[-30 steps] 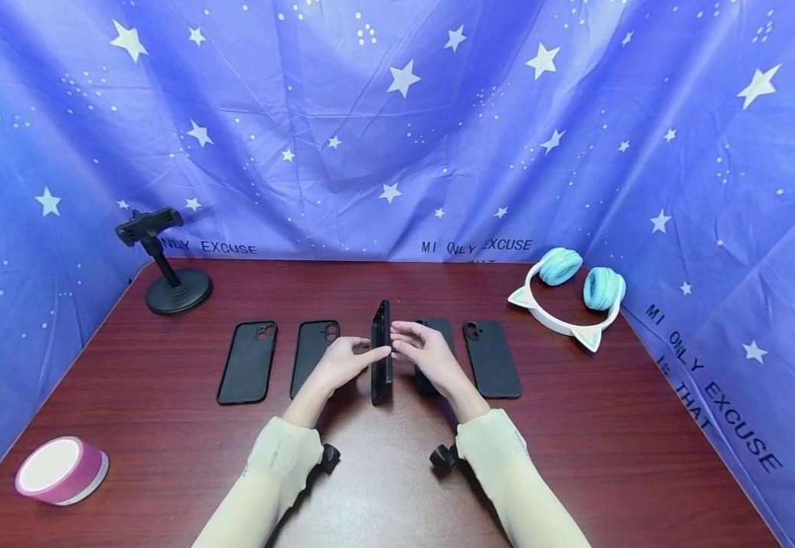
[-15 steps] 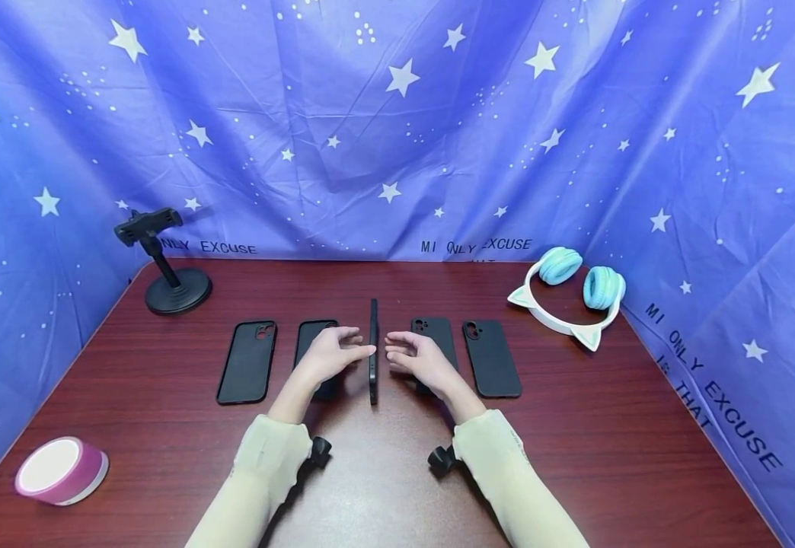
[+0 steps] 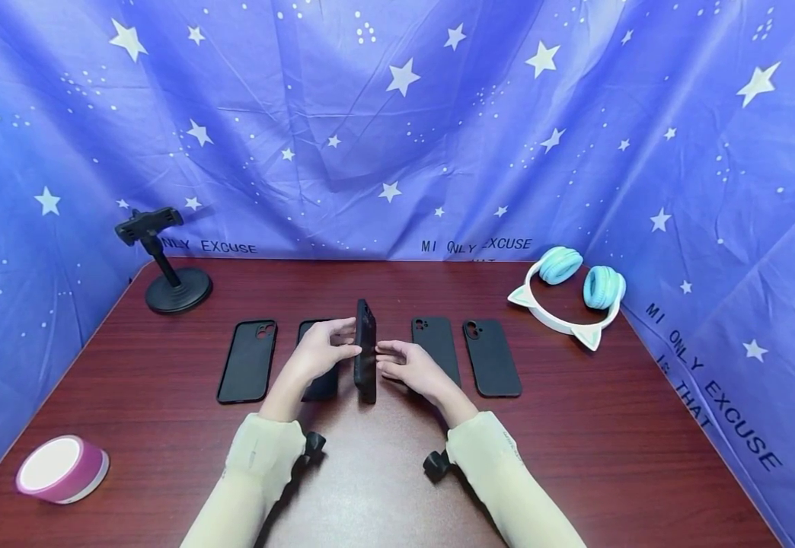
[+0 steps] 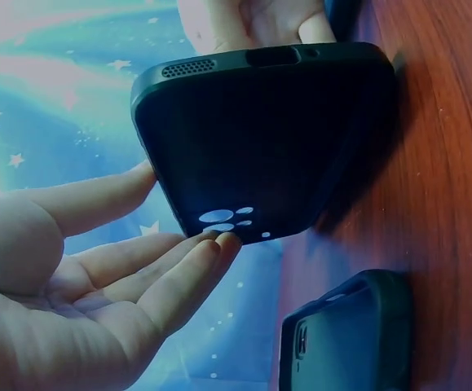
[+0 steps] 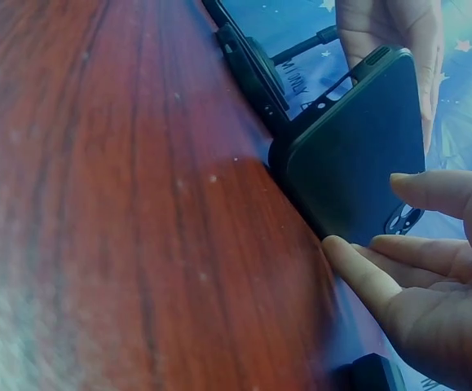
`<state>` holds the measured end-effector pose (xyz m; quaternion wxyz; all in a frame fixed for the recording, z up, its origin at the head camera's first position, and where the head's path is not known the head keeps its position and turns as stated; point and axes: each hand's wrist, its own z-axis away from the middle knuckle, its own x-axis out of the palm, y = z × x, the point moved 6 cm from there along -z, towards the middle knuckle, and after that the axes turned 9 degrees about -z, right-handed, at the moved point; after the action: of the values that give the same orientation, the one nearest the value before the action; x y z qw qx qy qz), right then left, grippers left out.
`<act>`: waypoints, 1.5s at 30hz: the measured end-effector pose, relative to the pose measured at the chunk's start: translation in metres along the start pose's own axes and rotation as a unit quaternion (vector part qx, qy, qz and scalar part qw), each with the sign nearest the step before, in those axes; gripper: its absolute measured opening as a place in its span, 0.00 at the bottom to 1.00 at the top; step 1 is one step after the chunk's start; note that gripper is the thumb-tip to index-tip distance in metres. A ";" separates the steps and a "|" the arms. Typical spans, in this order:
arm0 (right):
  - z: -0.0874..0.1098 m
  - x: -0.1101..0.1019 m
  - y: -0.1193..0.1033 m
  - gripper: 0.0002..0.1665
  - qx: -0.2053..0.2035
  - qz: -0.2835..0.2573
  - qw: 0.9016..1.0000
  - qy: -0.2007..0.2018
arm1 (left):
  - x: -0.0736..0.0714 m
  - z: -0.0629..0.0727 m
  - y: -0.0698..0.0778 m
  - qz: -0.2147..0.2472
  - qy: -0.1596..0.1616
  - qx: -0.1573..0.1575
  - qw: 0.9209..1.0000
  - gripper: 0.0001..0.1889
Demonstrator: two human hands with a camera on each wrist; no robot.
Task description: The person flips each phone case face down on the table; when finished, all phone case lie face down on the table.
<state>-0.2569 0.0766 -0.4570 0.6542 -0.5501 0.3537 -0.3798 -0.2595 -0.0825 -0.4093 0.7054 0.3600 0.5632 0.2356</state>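
Black phone case [image 3: 365, 358]: one, standing on a long edge mid-table, between the hands
Long axis: running away from the person, camera holes at the far end, hollow side leftward
Left hand [image 3: 318, 352]: fingers loosely extended, at the hollow side
Right hand [image 3: 414, 368]: apart from the left, fingers loosely extended, at the back
Flat cases [image 3: 248, 361]: four, two either side
Phone stand [image 3: 178, 292]: one, far left
Headphones [image 3: 551, 320]: one pair, far right

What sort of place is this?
Probably a tabletop recording set: a star-print curtain walls the table on three sides, and four black phone cases lie in a spaced row.
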 end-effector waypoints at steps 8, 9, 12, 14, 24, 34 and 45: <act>0.001 0.001 0.000 0.28 0.005 0.013 1.000 0.008 | -0.003 -0.002 -0.003 -0.028 -0.002 0.011 1.000 0.26; 0.001 0.001 0.000 0.28 0.005 0.017 1.000 0.009 | -0.004 -0.002 -0.004 -0.031 -0.005 0.009 0.999 0.26; 0.001 0.001 0.000 0.28 0.001 0.028 1.000 0.012 | -0.005 -0.001 -0.005 -0.044 -0.010 0.000 0.999 0.25; 0.000 0.000 0.000 0.28 0.000 0.034 0.999 0.016 | -0.007 -0.001 -0.006 -0.053 -0.012 -0.004 0.999 0.25; 0.002 -0.006 -0.002 0.28 0.013 0.079 0.995 0.051 | -0.006 0.000 -0.010 -0.079 -0.009 -0.015 0.997 0.24; 0.007 -0.018 -0.010 0.28 0.025 0.199 0.974 0.105 | 0.006 -0.007 -0.019 -0.083 -0.009 -0.030 0.996 0.24; 0.011 -0.025 -0.016 0.27 0.029 0.234 0.965 0.112 | 0.018 -0.010 -0.024 -0.089 0.003 -0.043 0.995 0.24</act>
<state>-0.2601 0.1021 -0.4386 0.6970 -0.3863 0.5324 -0.2855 -0.2663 -0.0819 -0.4395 0.7367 0.2770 0.5846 0.1968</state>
